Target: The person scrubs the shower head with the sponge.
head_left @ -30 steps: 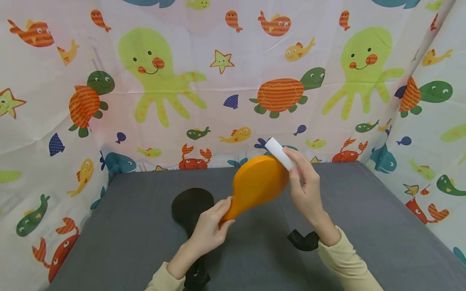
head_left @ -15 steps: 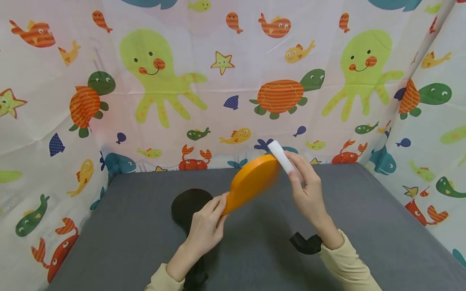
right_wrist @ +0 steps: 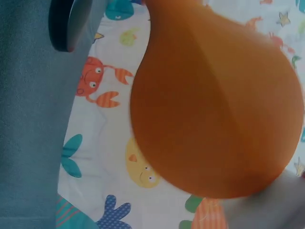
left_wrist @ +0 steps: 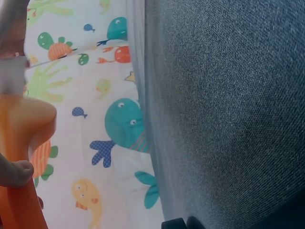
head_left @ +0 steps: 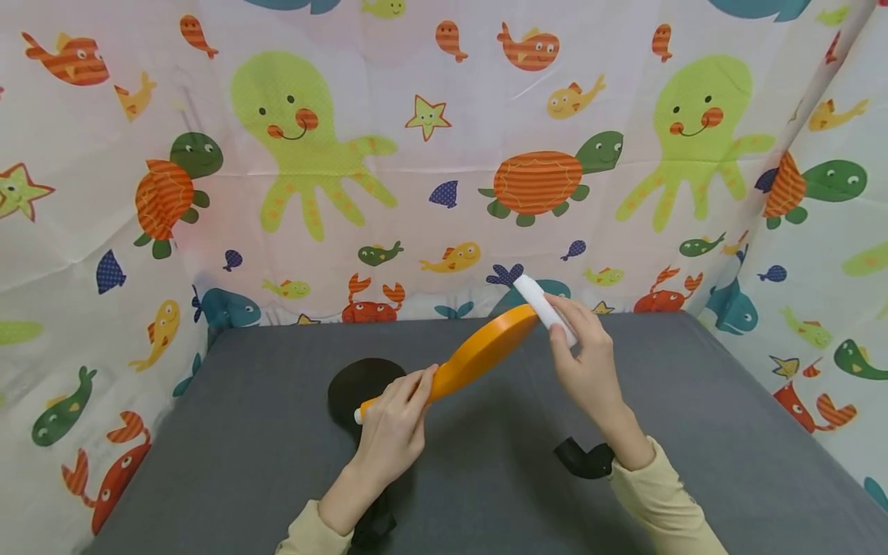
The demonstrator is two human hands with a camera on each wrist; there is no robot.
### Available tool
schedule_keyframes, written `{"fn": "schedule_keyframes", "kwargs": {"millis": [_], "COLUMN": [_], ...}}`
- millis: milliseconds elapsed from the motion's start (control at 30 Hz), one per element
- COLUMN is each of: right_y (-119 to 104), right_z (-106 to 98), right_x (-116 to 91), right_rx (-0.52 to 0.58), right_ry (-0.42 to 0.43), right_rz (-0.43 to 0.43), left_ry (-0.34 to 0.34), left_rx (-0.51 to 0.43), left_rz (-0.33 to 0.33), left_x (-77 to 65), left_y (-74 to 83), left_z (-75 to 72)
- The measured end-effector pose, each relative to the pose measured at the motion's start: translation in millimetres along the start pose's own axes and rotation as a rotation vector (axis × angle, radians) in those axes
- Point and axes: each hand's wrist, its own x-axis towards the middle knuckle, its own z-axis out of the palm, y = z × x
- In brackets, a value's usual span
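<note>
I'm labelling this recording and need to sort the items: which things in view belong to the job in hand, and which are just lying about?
Seemingly in the job:
orange paddle, held in the left grip
white cylinder, held in the right grip

Just lying about or background:
dark paddle-shaped object on the grey cloth
sea-animal curtain behind

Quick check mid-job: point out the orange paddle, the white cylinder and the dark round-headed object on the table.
Orange paddle (head_left: 480, 349): head view, middle of its tilted blade.
White cylinder (head_left: 539, 300): head view, side of its exposed upper part.
Dark round-headed object (head_left: 362, 388): head view, middle of its rounded head.
</note>
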Motion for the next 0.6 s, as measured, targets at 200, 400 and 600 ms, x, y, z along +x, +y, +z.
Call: {"fn": "schedule_keyframes", "kwargs": {"millis": [200, 400, 600], "right_y": [14.5, 9.7, 19.7], "right_z": [2.4, 13.0, 9.9], "right_x": [-4.4, -7.6, -9.2], "right_rx": [-0.002, -0.064, -0.179], "right_ry": [-0.003, 0.000, 0.021], "right_rz": [-0.031, -0.352, -0.279], "left_ry": [0.008, -0.002, -0.023], "left_rx": [0.021, 0.075, 0.127], "left_rz": [0.006, 0.017, 0.032], "left_x": [0.3, 2.0, 2.7], "left_y": [1.0, 1.0, 3.7], "left_z": [-2.2, -4.7, -7.0]}}
